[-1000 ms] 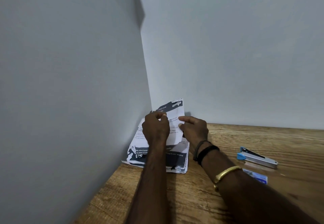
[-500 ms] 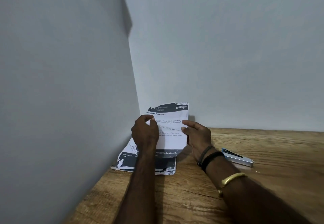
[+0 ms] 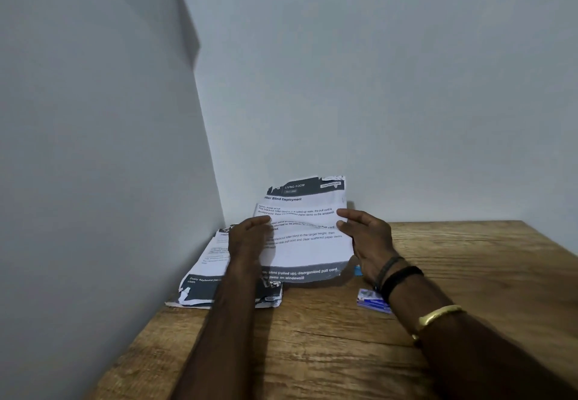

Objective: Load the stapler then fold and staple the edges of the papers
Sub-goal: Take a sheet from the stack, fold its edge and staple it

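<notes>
My left hand and right hand pinch the side edges of one sheet held up just right of the stack, no fold or staple visible yet.

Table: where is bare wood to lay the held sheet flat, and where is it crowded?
Bare wood runs along the near edge of the table, in front of the paper stack and small box, and at the far right beyond the right hand. The far left corner is crowded: stack, sheet, left hand.
</notes>
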